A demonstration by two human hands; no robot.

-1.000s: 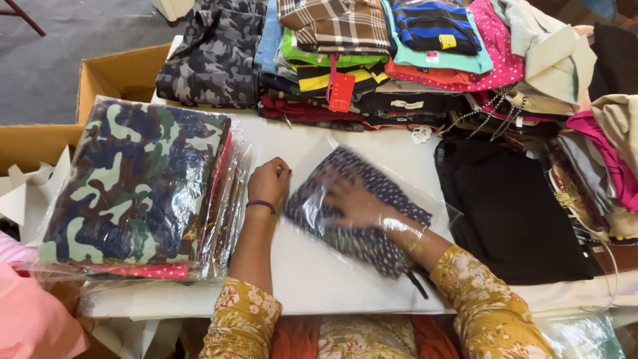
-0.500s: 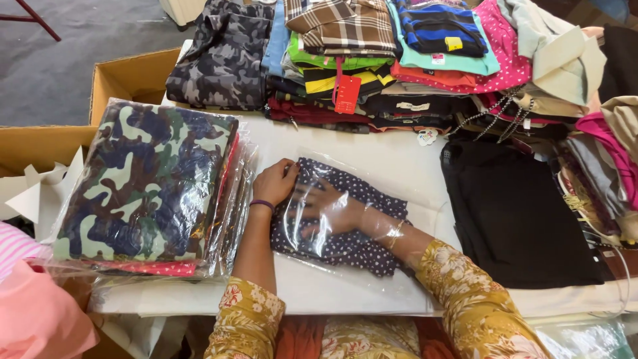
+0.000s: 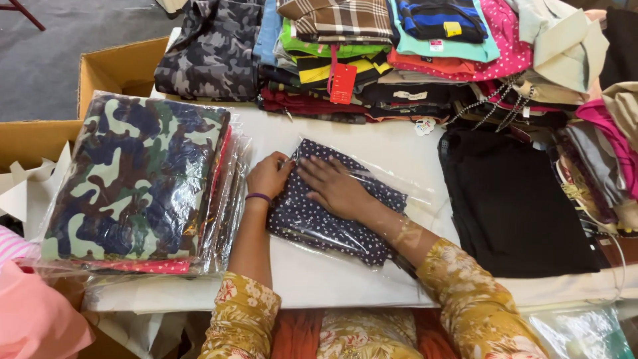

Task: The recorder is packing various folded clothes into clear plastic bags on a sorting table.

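1. Since half a second ago, my right hand (image 3: 335, 188) has come out of the clear bag and now lies flat on top of the dotted navy garment (image 3: 332, 223), which has slid deeper in and sits straighter.
2. That garment lies folded on the white table (image 3: 319, 279), centre, nearly all inside the clear plastic bag (image 3: 392, 183); I judge the bagging almost done, with the open end at 4 o'clock not yet closed.
3. My left hand (image 3: 269, 174), fingers curled together, pinches the bag's corner at 10 o'clock of the garment.
4. At 9 o'clock sits the stack of bagged camouflage clothes (image 3: 136, 179), finished.
5. At 12 and 3 o'clock, piles of unbagged clothes (image 3: 372, 60) and a black folded garment (image 3: 508, 206) remain.
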